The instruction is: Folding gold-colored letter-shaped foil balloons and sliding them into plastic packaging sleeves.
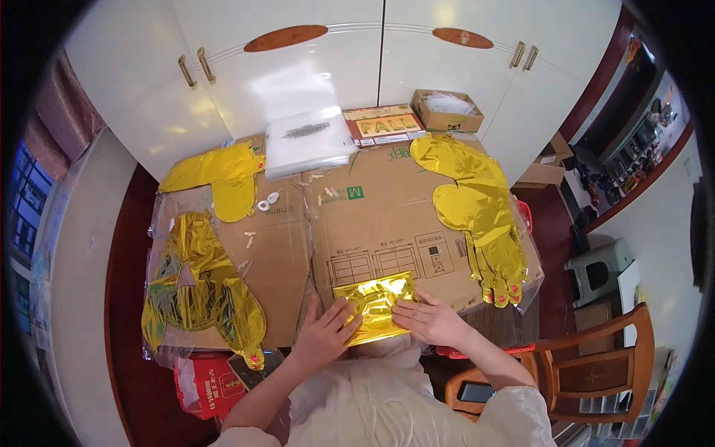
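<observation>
A shiny gold foil balloon (376, 305), folded into a flat rectangle, lies at the front edge of the cardboard before me. My left hand (325, 333) rests on its left side, fingers spread and laid flat. On its right side my right hand (430, 320) lies with fingers stretched over the foil. Flat, uninflated gold foil balloons lie to both sides: a stack (480, 216) on the right, a crumpled pile (205, 283) at the left and one more (223, 179) at the far left. Small red spots mark some of their tips.
Behind stand a stack of clear plastic bags (309, 141), a printed flat box (383, 125) and an open small carton (447, 112). White scraps and a tape roll (268, 200) dot the cardboard (372, 194). A wooden chair (596, 365) and a phone (475, 392) are at right; a red bag (205, 387) sits below left.
</observation>
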`<state>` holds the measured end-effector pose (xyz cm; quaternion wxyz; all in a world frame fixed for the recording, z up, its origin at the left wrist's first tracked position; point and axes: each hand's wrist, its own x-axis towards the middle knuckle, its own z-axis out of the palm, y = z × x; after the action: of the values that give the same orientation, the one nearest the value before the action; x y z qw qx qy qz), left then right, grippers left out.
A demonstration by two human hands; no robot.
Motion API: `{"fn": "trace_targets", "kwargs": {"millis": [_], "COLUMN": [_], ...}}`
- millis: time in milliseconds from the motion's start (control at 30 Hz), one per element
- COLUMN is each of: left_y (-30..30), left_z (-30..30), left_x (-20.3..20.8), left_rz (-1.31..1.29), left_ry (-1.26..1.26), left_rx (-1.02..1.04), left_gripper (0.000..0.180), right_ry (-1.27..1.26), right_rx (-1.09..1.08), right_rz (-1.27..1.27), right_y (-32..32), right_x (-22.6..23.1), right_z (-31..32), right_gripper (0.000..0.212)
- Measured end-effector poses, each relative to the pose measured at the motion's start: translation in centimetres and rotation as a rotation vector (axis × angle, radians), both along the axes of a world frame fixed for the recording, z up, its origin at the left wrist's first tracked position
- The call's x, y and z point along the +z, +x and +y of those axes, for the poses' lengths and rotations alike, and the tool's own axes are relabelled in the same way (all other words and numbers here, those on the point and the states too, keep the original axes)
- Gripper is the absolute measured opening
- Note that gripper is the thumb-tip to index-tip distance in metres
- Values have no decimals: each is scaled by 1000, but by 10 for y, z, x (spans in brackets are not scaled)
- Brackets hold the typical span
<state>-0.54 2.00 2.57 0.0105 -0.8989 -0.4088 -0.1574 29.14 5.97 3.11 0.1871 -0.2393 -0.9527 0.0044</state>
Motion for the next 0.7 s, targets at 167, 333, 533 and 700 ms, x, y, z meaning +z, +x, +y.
{"fn": "trace_targets", "kwargs": {"millis": [167, 333, 533, 700], "left_y": [-13, -4, -6, 4], "left_z": [29, 103, 142, 120], "left_x": [8, 23, -3, 12], "left_rz": [-466, -1222, -1029, -373], "left_ry": [-170, -852, -671, -280], "left_rx": [19, 425, 545, 584], "left_gripper": [32, 27, 40, 58], "right_ry": [-532, -1051, -726, -572], "right_rx": [-256, -496, -667, -727], "right_rz": [480, 994, 728, 653], "right_y": [-5, -45, -60, -64], "right_x": [13, 3, -27, -31], "right_z": [20, 106, 148, 141], "right_gripper": [26, 20, 36, 42]}}
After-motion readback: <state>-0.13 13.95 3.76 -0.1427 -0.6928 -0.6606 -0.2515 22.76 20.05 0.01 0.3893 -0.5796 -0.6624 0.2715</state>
